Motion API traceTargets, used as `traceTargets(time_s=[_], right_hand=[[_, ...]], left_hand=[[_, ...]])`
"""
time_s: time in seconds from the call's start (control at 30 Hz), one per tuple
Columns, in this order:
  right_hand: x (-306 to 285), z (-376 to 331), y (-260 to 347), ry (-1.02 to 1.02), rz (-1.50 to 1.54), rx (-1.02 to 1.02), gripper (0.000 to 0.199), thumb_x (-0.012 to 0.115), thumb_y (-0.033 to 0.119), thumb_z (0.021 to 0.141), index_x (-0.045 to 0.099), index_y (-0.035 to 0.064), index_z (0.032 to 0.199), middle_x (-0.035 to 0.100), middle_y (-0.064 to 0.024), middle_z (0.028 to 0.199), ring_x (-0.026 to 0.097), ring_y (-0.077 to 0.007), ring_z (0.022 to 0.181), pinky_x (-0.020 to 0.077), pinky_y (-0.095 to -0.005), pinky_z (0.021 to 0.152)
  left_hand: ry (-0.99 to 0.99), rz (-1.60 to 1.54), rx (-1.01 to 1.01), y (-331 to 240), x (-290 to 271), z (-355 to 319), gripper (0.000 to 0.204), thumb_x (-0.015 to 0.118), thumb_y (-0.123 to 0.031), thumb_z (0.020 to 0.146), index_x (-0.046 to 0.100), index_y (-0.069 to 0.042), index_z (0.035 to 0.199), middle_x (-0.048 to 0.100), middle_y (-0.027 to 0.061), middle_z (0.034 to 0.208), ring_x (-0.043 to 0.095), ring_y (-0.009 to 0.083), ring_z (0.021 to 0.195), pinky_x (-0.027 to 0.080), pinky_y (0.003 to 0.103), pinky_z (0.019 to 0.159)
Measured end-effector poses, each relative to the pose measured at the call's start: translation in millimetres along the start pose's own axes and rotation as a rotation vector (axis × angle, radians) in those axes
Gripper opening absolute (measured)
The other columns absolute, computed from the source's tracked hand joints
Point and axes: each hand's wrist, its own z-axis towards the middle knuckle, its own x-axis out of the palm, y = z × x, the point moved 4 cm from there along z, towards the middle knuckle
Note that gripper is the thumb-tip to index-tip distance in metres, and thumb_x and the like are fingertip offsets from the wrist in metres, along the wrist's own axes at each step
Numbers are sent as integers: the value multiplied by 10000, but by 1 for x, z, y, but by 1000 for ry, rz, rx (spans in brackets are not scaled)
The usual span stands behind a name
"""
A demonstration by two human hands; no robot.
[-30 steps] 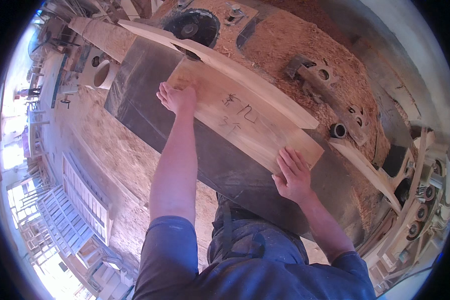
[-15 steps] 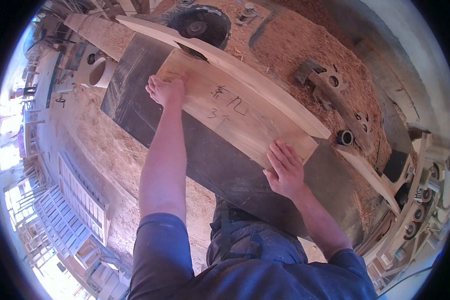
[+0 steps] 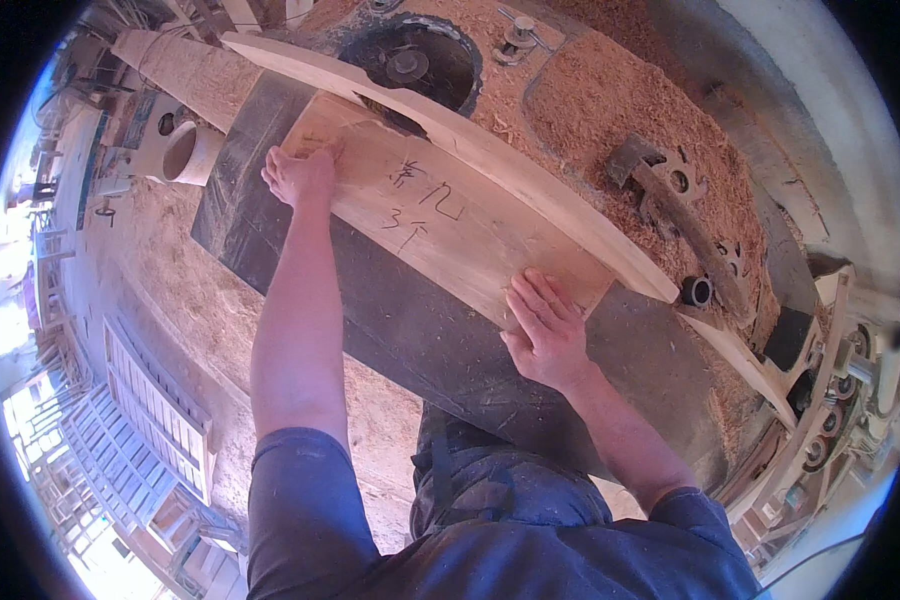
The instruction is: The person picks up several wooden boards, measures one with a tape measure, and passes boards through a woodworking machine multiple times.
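A pale wooden board [image 3: 440, 235] with dark handwriting lies flat on a dark machine table [image 3: 440, 330]. Its far edge runs along a long wooden fence [image 3: 530, 165]. My left hand [image 3: 302, 178] grips the board near its left end, fingers bent at the near edge. Toward the right end, my right hand [image 3: 548, 325] holds the board, its fingers on the top face and its thumb by the near edge. Behind the fence, a dark round cutter opening [image 3: 410, 65] with a central hub faces a notch in the fence. The board's underside is hidden.
Wood shavings [image 3: 600, 110] cover the machine top behind the fence. A metal clamp arm [image 3: 685, 230] and a short black tube [image 3: 697, 291] stand there at the right. Left of the table is a pale round pipe [image 3: 182, 152]. Slatted wooden frames [image 3: 120, 430] lie at lower left.
The board has slid left along the fence, and both my hands have moved left with it, keeping their places on it. The whole view has shifted slightly.
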Motion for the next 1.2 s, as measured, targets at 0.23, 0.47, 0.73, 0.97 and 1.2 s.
traceTargets(time_s=[0.23, 0.47, 0.73, 0.97, 1.2], right_hand=[[20, 29, 8, 1, 11, 0, 562, 763, 104, 615, 629, 6, 1152, 588, -141, 1292, 509, -308, 1282, 402, -469, 1064], [39, 66, 19, -3, 6, 0, 576, 774, 115, 602, 629, 9, 1150, 590, -137, 1289, 512, -296, 1280, 403, -460, 1064], [65, 109, 30, 12, 1, 14, 572, 762, 129, 617, 623, -2, 1157, 586, -144, 1291, 513, -297, 1278, 396, -457, 1077], [87, 143, 40, 41, -1, 10, 599, 751, 142, 652, 589, -6, 1210, 554, -146, 1332, 483, -287, 1307, 372, -448, 1101], [110, 170, 49, 7, -6, -32, 556, 741, 164, 682, 601, -23, 1186, 556, -168, 1323, 472, -285, 1313, 352, -448, 1115]], left_hand=[[-9, 23, 23, 19, 5, 55, 1066, 827, -439, 651, 314, 19, 1465, 304, 160, 1541, 206, 299, 1456, 174, 400, 1195], [-50, 20, 64, 27, 5, 103, 1122, 850, -483, 612, 324, 31, 1459, 327, 162, 1531, 237, 303, 1446, 199, 407, 1187], [-26, 46, 45, 27, 4, 157, 1135, 828, -509, 612, 317, 47, 1459, 336, 198, 1517, 280, 307, 1428, 217, 381, 1180], [-49, 53, 69, 44, 9, 217, 1127, 835, -502, 599, 340, 58, 1443, 421, 215, 1459, 401, 326, 1356, 310, 391, 1128], [4, -141, 5, 48, 6, 250, 1057, 874, -426, 593, 391, 84, 1383, 507, 209, 1372, 486, 306, 1272, 376, 395, 1071]])
